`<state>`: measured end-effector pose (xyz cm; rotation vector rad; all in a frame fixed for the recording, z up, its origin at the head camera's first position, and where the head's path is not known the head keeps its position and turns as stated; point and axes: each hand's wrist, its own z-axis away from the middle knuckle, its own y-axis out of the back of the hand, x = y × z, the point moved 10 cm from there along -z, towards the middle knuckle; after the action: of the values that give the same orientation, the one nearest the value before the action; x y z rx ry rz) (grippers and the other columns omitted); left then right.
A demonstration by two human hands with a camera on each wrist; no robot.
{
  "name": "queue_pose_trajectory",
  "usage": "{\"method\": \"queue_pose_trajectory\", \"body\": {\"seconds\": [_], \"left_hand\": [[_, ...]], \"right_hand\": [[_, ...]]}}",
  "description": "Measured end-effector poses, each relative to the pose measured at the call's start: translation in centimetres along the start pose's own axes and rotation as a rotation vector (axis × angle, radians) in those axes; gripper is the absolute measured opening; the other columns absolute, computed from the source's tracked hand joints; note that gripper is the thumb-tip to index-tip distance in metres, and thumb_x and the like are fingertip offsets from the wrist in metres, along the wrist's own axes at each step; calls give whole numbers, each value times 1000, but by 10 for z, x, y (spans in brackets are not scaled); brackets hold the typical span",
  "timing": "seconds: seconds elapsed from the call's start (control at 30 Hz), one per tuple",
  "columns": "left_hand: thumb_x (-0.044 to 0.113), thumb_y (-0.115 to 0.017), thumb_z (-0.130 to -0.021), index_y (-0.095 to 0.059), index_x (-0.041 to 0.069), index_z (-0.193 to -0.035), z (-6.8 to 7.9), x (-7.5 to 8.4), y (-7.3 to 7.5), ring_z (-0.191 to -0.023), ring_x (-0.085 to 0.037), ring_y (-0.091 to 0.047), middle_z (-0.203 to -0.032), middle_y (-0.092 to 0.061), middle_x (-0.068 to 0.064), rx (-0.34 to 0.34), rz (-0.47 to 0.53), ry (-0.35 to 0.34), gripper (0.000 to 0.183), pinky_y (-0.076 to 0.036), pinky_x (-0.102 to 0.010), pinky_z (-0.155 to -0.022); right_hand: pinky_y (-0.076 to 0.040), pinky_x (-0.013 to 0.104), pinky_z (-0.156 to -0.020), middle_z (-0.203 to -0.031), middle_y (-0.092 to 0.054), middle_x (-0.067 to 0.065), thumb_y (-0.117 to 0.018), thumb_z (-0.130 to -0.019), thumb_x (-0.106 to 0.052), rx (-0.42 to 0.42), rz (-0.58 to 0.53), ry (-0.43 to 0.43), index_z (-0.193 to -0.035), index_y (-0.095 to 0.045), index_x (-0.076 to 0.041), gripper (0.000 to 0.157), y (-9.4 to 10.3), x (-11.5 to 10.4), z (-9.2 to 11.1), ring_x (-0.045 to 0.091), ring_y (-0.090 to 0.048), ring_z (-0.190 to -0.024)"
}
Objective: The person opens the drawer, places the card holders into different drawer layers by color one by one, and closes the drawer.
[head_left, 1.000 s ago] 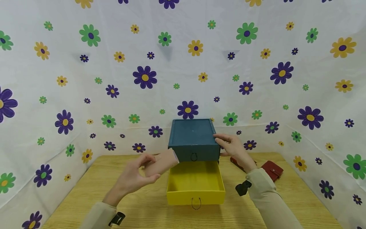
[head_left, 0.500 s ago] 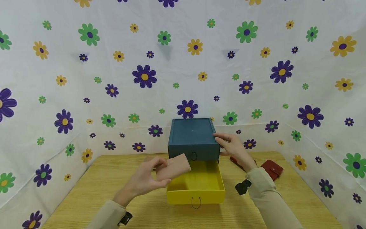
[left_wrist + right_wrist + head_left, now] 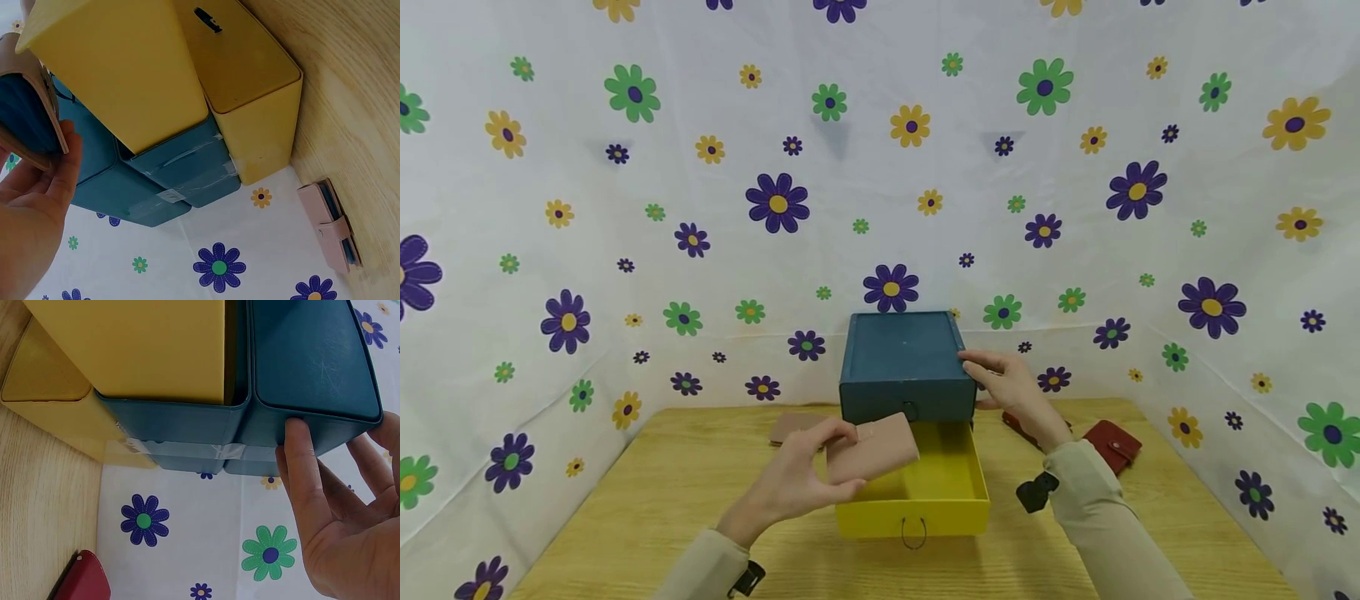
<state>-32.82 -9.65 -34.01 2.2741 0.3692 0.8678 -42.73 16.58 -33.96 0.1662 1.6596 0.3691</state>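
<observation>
A pale pink wallet point(image 3: 872, 448) is pinched between the thumb and fingers of my left hand point(image 3: 801, 479), tilted over the left side of the pulled-out yellow drawer point(image 3: 947, 518). In the left wrist view its dark blue inside point(image 3: 25, 112) shows at the end. My right hand point(image 3: 1015, 396) rests against the right side of the blue top drawer box point(image 3: 904, 346), fingers mostly straight. One fingertip presses its side wall in the right wrist view. The drawer's visible inside is bare; the wallet hides its left part.
Another pink wallet point(image 3: 326, 225) with a snap strap lies on the wooden table, left of the stack. To the right are a red snap-strap wallet point(image 3: 1112, 446) and a dark red item point(image 3: 1021, 427) partly behind my right arm. A yellow box point(image 3: 259, 125) forms the stack's bottom.
My left hand has carried the pink wallet right and slightly down, over the yellow drawer, uncovering the other pink wallet behind. The right hand has stayed at the blue box.
</observation>
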Motion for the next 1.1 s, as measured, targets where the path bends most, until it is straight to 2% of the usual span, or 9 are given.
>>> {"method": "queue_pose_trajectory", "body": {"seconds": [0.17,0.37,0.6,0.87,1.1], "left_hand": [[26,-84,-75,-60,25,-111,0,3,-5,-92,-4,-57,-107,-65,17,-34,24,-9,44,-53,-27,-85],[30,-82,-77,-59,26,-112,-5,9,-16,-94,-6,-57,-107,-64,16,-113,51,-6,42,-52,-28,-87],[37,-81,-78,-59,29,-111,-15,7,-29,-93,-4,-58,-108,-63,18,-168,-3,44,40,-52,-29,-90],[39,-79,-80,-62,27,-111,-24,9,-42,-99,-5,-59,-110,-65,16,-230,-21,31,37,-52,-32,-90],[43,-77,-82,-63,26,-110,-32,9,-52,-99,-7,-59,-112,-66,13,-272,-61,38,35,-52,-30,-87]], "right_hand": [[-54,51,-90,-154,-40,15,-50,-103,-27,-3,-5,0,-143,-53,-15,41,0,0,0,42,-46,-134],[-53,51,-90,-154,-39,17,-49,-104,-27,-8,-3,9,-143,-51,-13,42,-1,0,0,44,-45,-134],[-53,52,-90,-153,-40,17,-50,-103,-27,-5,1,13,-143,-52,-14,42,-1,0,-1,43,-47,-133],[-51,55,-92,-154,-40,15,-50,-103,-27,-5,-4,8,-143,-53,-15,41,-2,0,0,42,-46,-134],[-52,51,-91,-154,-39,17,-50,-103,-29,-15,-2,20,-143,-51,-14,43,-2,1,-1,43,-46,-134]]}}
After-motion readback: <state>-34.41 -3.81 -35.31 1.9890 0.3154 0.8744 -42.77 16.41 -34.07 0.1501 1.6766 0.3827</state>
